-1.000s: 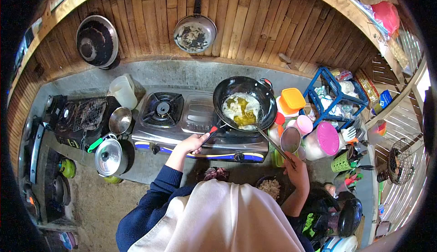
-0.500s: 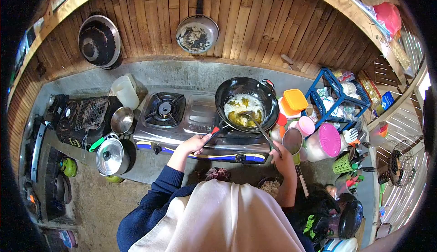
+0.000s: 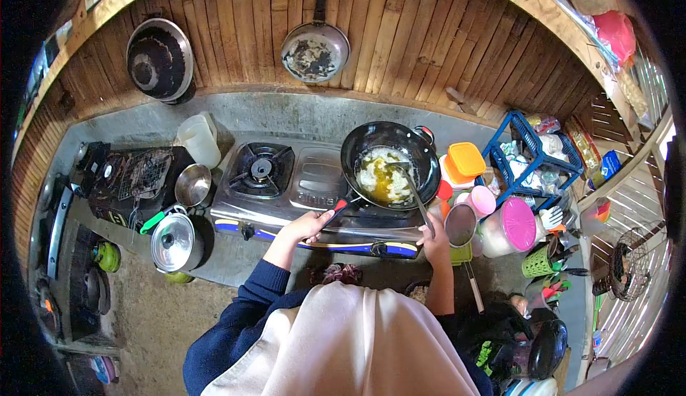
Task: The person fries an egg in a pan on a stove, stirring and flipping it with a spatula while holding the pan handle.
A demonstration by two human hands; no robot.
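Observation:
A black wok (image 3: 357, 146) sits on the right burner of the stove (image 3: 314, 189). Foamy white and yellow food (image 3: 384, 176), perhaps egg, lies in its bottom. My left hand (image 3: 310, 227) is closed round the red and black wok handle (image 3: 340, 205). In my right hand (image 3: 434, 240) is the long handle of a metal spatula (image 3: 416, 197). The spatula's head dips into the right side of the food and is partly hidden there. A strainer (image 3: 461, 224) with a long handle lies just right of my right hand.
An unused burner (image 3: 261, 169) is on the left. A lidded pot (image 3: 176, 241) and a saucepan (image 3: 193, 184) stand beyond it. Colourful containers, including a pink-lidded jar (image 3: 517, 224), and a blue rack (image 3: 529, 154) crowd the right. A frying pan (image 3: 314, 51) hangs on the bamboo wall.
The spatula's head has moved up and to the right in the wok, and more yellow shows in the food. My right hand has shifted slightly left. My left hand keeps its grip.

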